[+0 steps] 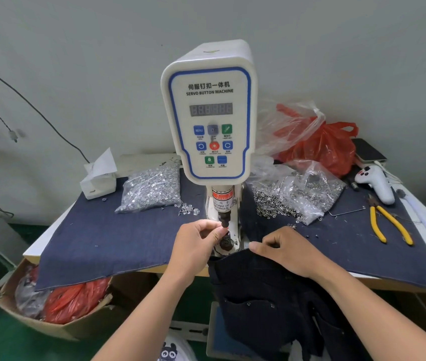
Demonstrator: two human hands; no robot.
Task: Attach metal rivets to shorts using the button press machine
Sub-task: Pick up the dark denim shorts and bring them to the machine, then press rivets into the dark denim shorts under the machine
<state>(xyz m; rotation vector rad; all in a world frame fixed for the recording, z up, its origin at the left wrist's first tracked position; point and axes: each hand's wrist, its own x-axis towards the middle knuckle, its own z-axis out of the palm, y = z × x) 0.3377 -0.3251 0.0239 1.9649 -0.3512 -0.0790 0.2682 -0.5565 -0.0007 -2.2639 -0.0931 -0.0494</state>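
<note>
My left hand (197,239) is up at the button press machine (210,113), fingers curled with the fingertips (218,231) pinched together right at the black upper punch (224,220). Something small seems to be held between them, but I cannot tell what it is. Just below my fingertips sits the lower die (225,242), a dark spring-wrapped post on the machine's white base.

My right hand (288,250) rests on the dark shorts (266,300), fingers curled over the top edge of the fabric and thumb stretched toward the die, gripping the cloth just beside the machine's base. The shorts hang down from under that hand off the front edge of the table (32,250), and two small metal rivets (248,304) already show along a pocket seam below my wrist.

Beyond my left hand, on the blue denim cloth (97,238) covering the table, lies a clear bag of silvery rivet parts (152,190), with a white tissue box (98,179) farther off. Beyond my right hand another clear bag (308,190) spills small metal rings onto the cloth. Well out past that hand lie yellow-handled pliers (386,224), a white handheld device (378,183) and a red plastic bag (324,149). Below the table on my left-hand side, a cardboard box (58,327) holds more red bags.
</note>
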